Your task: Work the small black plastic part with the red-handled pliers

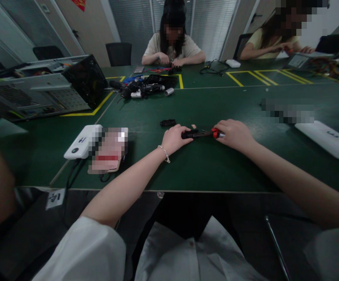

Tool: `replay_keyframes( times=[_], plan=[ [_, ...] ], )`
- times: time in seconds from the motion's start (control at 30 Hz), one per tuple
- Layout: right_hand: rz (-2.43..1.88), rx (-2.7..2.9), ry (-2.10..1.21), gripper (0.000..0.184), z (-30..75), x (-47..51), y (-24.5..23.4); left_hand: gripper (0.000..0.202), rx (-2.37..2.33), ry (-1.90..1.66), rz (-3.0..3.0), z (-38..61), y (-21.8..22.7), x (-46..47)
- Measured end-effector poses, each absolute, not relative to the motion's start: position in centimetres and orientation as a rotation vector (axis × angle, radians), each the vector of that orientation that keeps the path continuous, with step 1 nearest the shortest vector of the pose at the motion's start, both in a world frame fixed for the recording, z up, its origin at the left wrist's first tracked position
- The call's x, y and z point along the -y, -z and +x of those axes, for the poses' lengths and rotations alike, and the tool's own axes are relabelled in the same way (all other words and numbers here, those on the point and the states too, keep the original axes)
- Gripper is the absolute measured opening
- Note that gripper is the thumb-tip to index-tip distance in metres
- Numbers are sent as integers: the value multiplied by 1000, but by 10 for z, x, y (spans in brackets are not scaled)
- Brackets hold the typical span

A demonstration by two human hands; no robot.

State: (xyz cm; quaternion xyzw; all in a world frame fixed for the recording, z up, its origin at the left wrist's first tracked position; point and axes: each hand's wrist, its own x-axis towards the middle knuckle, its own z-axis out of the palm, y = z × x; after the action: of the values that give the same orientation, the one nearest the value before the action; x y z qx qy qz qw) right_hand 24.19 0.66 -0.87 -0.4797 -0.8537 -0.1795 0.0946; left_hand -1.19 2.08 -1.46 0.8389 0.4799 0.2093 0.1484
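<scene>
My left hand is closed on a small black part, with the fingers on top and the thumb in front. My right hand grips a red-handled tool whose dark narrow end points left and meets the black part. Whether that tool is a pair of pliers cannot be made out. A silvery bit shows under the right fingers. Just behind my left hand lies a separate black plastic piece, and a small pale scrap sits behind the tool.
On the green table, a white power bank and a phone lie left. Another white device is at right. An open computer case stands back left, near a black drill. Two people sit opposite.
</scene>
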Motion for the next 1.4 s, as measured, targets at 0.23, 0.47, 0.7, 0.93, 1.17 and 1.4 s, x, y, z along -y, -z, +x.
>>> replay_keyframes(
  times=[0.23,0.47,0.7,0.93,1.17,1.4],
  plan=[
    [-1447,2526,514,26,240,-5,8,35,-1384,-592,2412,-13,14,-21],
    [-1465,2522,526,25,241,-6,10,35,-1394,-587,2428,-12,17,-22],
    [-1466,2539,589,26,240,-4,6,36,-1392,-580,2418,-12,15,-21],
    [-1471,2528,644,26,237,-1,4,35,-1380,-582,2414,-12,13,-20],
    [-1515,2501,521,26,238,-2,6,36,-1379,-578,2415,-12,14,-21],
    [-1480,2526,625,25,238,-2,5,35,-1390,-584,2422,-12,14,-20]
  ],
)
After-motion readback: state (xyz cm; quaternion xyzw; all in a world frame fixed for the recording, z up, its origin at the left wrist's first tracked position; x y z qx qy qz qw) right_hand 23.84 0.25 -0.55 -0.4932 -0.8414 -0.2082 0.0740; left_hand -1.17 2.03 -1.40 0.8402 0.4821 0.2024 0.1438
